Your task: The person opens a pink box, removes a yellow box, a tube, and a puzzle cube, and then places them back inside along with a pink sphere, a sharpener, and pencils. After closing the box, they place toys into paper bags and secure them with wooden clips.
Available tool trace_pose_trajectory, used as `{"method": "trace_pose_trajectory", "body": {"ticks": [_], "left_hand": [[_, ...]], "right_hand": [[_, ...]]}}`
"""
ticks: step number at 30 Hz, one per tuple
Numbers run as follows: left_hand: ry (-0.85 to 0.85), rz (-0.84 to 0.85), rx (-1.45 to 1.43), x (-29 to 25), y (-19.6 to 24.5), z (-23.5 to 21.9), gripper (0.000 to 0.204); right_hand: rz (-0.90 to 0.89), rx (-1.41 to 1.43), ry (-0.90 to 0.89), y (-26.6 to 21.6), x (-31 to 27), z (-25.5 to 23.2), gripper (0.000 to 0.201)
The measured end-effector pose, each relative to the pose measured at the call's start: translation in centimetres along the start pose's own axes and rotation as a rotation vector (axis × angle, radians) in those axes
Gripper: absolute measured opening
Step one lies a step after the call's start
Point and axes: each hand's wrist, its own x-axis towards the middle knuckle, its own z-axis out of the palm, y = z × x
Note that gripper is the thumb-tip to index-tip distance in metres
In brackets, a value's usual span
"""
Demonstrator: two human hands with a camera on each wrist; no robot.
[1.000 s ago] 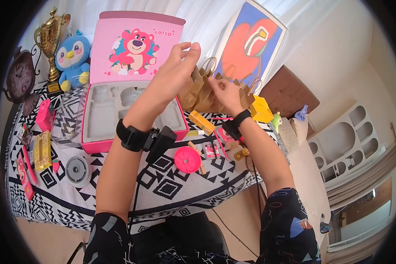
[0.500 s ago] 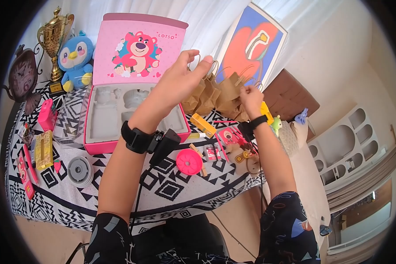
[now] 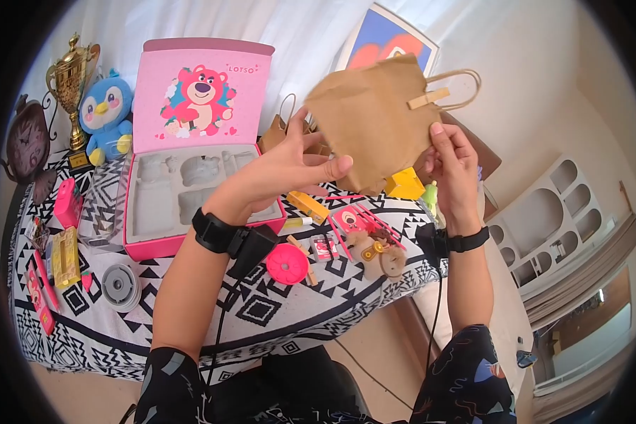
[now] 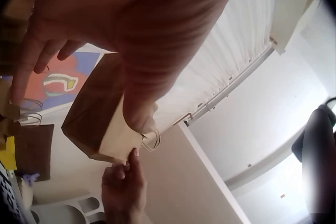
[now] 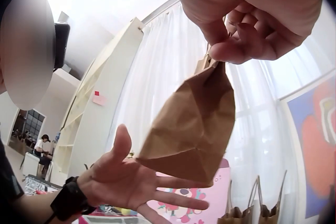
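A brown paper bag (image 3: 374, 120) is held up over the back of the table, tilted on its side, its twisted-paper handle (image 3: 466, 81) pointing right. My right hand (image 3: 456, 169) pinches its top edge near the handle between thumb and fingers. In the right wrist view the bag's folded base (image 5: 181, 166) hangs away from that hand. My left hand (image 3: 283, 166) is spread with fingers apart at the bag's lower left side, its palm (image 5: 134, 182) turned toward the bag. More paper bags (image 3: 275, 134) stand behind the left hand.
Left of the bags stands an open pink Lotso box (image 3: 138, 244) with a grey moulded insert. A yellow box (image 3: 405, 184), a pink round dish (image 3: 287, 263) and a beige plush keychain (image 3: 381, 258) lie on the patterned cloth. A blue plush penguin (image 3: 106, 113) and gold trophy (image 3: 71, 92) stand far left.
My right hand has taken one paper bag from the group and lifted it, tilting it toward the left hand. My left hand has lowered and spread its fingers beside it.
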Motion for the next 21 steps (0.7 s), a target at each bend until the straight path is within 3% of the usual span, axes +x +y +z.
{"method": "trace_pose_trajectory", "body": {"ticks": [3,5,7,9,12,15,21], "left_hand": [[-0.077,0.003,-0.163,-0.5,2.5,0.8,0.085],[-0.025,0.025,-0.106,-0.1,2.1,0.1,0.081],[0.030,0.048,-0.050,0.3,1.4,-0.6,0.076],[0.115,0.186,0.076,0.4,0.8,-0.9,0.076],[0.019,0.144,0.088,0.2,1.8,-1.3,0.093],[-0.008,0.188,0.107,0.2,1.5,-1.4,0.097],[0.003,0.170,0.120,0.2,1.5,-1.7,0.101]], "right_hand": [[0.043,0.010,-0.098,-0.8,-0.8,1.5,0.022],[0.023,-0.028,-0.089,-0.6,-0.9,2.0,0.023],[-0.306,-0.160,0.216,0.1,-1.0,2.3,0.025],[-0.378,-0.158,0.203,-0.9,-1.0,2.3,0.031],[-0.095,-0.239,0.048,-2.7,-1.2,2.3,0.031],[0.009,-0.190,-0.075,-1.6,-0.7,1.3,0.029],[0.032,-0.080,-0.059,-1.5,-1.2,1.2,0.031]]}}
